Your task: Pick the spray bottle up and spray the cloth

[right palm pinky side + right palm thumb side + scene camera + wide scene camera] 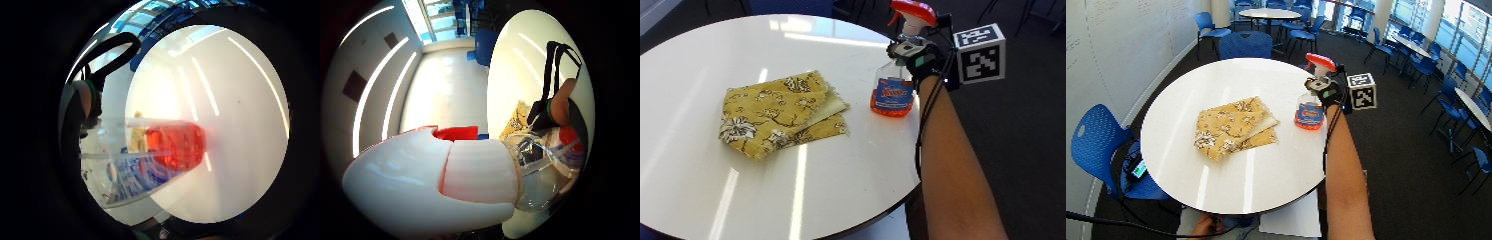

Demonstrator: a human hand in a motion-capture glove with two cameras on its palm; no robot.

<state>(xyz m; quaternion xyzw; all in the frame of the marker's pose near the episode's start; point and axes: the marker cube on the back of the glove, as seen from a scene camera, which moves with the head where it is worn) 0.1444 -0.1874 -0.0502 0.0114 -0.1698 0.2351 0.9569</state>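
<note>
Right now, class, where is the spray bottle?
In the outside view, the spray bottle stands upright near the table's right edge, right of the yellow cloth, with the gloved right hand at its neck.

Spray bottle (165, 150) above white table (240, 125)

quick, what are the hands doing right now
Right hand: grips the spray bottle at its neck.
Other hand: its state cannot be told.

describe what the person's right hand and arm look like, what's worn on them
The right hand wears a black glove with black straps and a bit of green showing at the wrist. The forearm below it is bare, with no sleeve in view.
</note>
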